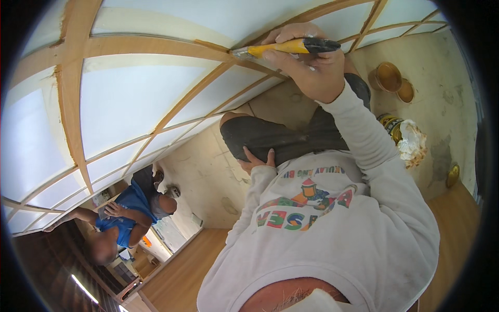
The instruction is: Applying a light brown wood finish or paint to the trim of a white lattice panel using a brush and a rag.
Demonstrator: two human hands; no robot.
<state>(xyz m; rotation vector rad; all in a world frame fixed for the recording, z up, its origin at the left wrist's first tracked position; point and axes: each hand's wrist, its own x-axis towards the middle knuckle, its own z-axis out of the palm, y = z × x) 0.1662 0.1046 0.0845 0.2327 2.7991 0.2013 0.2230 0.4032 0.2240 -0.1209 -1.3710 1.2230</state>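
Up at the wooden lattice [150, 47], my right hand [317, 73] is closed around a tool with a yellow-and-black handle [280, 48]. Its short greyish end meets the strip where two wooden bars join; what kind of tool it is I cannot make out. Whitish smudges show on my fingers. My left hand [257, 158] lies on my dark shorts [280, 136] at the thigh, fingers spread and holding nothing. White panels [140, 99] fill the spaces between the bars, and some bar edges look ragged.
On the floor to the right are two brown tubs [389, 77], an open can [393, 127] beside a crumpled white cloth [413, 140], and a round lid [452, 176]. At lower left, a person in a blue shirt [122, 208] sits near the same lattice. A wooden board [182, 270] lies nearby.
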